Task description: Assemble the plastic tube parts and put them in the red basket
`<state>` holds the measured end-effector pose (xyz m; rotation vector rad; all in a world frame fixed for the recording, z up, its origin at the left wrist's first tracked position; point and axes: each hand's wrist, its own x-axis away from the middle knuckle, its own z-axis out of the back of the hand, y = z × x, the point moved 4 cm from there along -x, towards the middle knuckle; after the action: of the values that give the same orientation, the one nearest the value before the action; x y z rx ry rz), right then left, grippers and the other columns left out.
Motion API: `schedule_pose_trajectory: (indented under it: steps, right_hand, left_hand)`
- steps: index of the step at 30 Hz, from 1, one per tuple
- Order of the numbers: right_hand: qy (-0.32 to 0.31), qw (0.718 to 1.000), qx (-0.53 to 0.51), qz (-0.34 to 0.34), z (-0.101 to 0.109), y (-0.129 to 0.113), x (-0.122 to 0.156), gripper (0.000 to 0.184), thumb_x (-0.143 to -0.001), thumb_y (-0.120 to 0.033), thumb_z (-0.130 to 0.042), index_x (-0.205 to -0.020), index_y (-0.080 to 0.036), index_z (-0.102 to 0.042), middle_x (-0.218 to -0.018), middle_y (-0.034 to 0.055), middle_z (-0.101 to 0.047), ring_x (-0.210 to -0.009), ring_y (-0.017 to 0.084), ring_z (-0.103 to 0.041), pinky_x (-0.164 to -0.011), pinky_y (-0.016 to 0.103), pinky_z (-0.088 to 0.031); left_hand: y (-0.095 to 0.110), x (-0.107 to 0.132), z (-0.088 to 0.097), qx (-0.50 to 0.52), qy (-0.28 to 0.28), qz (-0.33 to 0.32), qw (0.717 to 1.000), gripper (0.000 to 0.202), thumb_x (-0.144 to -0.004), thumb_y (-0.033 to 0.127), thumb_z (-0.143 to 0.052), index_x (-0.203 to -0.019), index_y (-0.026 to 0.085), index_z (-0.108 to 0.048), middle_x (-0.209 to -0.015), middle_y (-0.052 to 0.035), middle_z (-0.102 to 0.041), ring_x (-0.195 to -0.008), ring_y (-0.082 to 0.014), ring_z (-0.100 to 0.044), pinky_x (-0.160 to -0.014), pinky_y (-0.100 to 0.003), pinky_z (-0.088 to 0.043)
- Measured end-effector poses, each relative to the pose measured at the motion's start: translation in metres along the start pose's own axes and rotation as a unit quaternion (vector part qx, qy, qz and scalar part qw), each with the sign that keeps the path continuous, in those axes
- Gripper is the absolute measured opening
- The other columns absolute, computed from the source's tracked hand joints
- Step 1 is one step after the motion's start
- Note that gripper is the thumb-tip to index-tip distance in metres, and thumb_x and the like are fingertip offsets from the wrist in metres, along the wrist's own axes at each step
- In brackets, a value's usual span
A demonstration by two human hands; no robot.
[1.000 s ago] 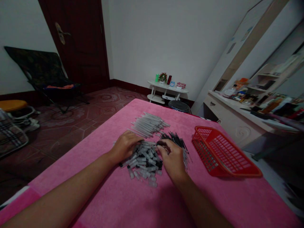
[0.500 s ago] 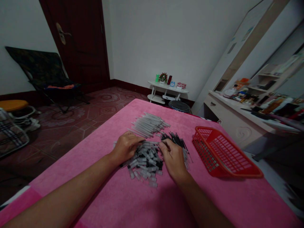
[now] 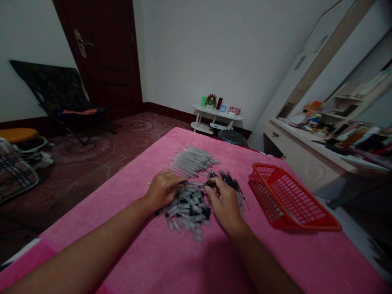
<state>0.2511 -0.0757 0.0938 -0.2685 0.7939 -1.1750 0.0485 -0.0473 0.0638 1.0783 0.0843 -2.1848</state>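
Left hand [image 3: 161, 190] and right hand [image 3: 226, 201] pinched a pen [image 3: 195, 185] above caps [image 3: 189, 215]; cloth [image 3: 130, 181] stretched left to its edge.

A pink-covered worktop [image 3: 143, 253] bears rows of slender pale tubes [image 3: 193, 160], a loose heap of small translucent and black pieces [image 3: 190, 215], a sheaf of thin dark-tipped rods [image 3: 235, 184] and, at right, a red lattice-sided basket [image 3: 278, 221].

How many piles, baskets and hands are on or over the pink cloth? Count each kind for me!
Piles: 3 (pale sticks, short caps, thin dark-ended sticks)
Baskets: 1 (red basket)
Hands: 2 (left hand, right hand)
Total: 6
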Motion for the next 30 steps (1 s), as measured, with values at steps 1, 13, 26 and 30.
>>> schedule_pose_trajectory:
  steps: [1, 13, 26, 30]
  right_hand:
    - [-0.002, 1.0, 0.007, 0.0, -0.001, 0.0, 0.0, 0.022, -0.091, -0.033, -0.045, -0.079, -0.02, -0.058, -0.073, 0.0015, -0.063, -0.065, 0.014, -0.055, -0.06, 0.022, -0.034]
    - [-0.036, 0.999, 0.027, -0.005, 0.0, -0.001, -0.001, 0.031, -0.091, -0.036, -0.043, -0.068, -0.02, -0.055, -0.062, -0.0007, -0.058, -0.058, 0.013, -0.052, -0.056, 0.022, -0.031]
    - [-0.034, 0.997, -0.048, -0.041, -0.003, 0.004, -0.002, 0.037, -0.09, -0.038, -0.044, -0.058, -0.019, -0.045, -0.054, -0.0021, -0.049, -0.052, 0.011, -0.046, -0.052, 0.021, -0.031]
    - [-0.106, 0.955, -0.229, -0.155, -0.018, 0.017, -0.001, 0.046, -0.089, -0.053, -0.04, -0.058, -0.019, -0.048, -0.045, -0.003, -0.047, -0.037, 0.01, -0.04, -0.039, 0.021, -0.028]
  left_hand:
    - [0.0, 0.0, 0.0, 0.002, -0.005, -0.003, 1.0, 0.02, -0.086, 0.022, -0.053, -0.1, 0.02, -0.067, -0.079, -0.0067, -0.071, -0.075, -0.0173, -0.064, -0.071, -0.032, -0.045]
    - [0.002, 0.0, -0.002, 0.015, -0.024, -0.011, 1.0, 0.02, -0.086, 0.018, -0.053, -0.102, 0.019, -0.066, -0.082, -0.0056, -0.072, -0.073, -0.017, -0.063, -0.07, -0.033, -0.043]
    - [0.005, -0.001, -0.001, 0.013, -0.029, -0.027, 0.999, 0.021, -0.085, 0.014, -0.052, -0.1, 0.018, -0.066, -0.08, -0.0061, -0.072, -0.07, -0.0157, -0.064, -0.07, -0.032, -0.043]
    - [0.004, -0.002, 0.002, 0.043, -0.019, -0.005, 0.999, 0.024, -0.082, 0.012, -0.053, -0.099, 0.02, -0.067, -0.083, -0.005, -0.073, -0.074, -0.0159, -0.065, -0.075, -0.032, -0.045]
